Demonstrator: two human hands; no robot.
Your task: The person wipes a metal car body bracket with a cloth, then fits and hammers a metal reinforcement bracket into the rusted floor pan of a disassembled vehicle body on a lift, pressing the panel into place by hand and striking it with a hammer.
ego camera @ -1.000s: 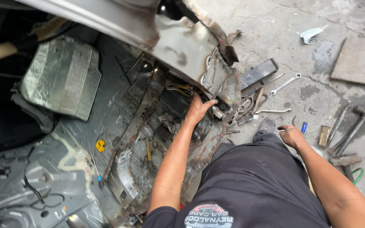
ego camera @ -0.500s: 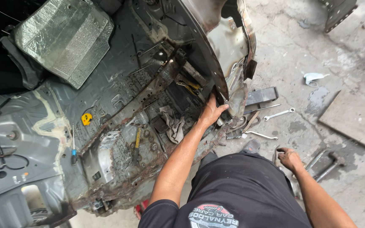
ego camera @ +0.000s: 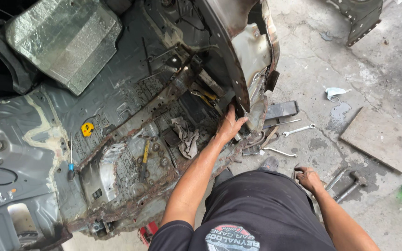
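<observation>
Left hand (ego camera: 231, 124) at frame centre, reaching up from the lower middle, fingers bent and pressed together around the lower edge of the rusted body pillar (ego camera: 250, 100); thumb out to the right against the metal, pillar edge right under the fingertips and running up toward the top centre. Right hand (ego camera: 309, 177) lower right of centre, knuckles up, fingers curled down onto the concrete floor (ego camera: 312, 69); cannot tell whether anything is gripped underneath. Hammer (ego camera: 352, 183) just to the right of that hand, not touched. Two spanners (ego camera: 298, 130) on the floor between the hands, right of the pillar's foot, clear of both. Crumpled rag (ego camera: 187, 138) left of the left hand on the rusty car floor pan (ego camera: 131, 153), near the wrist but apart. Silver insulation mat (ego camera: 61, 42) in the upper left. Flat board (ego camera: 382, 139) at the right edge.
</observation>
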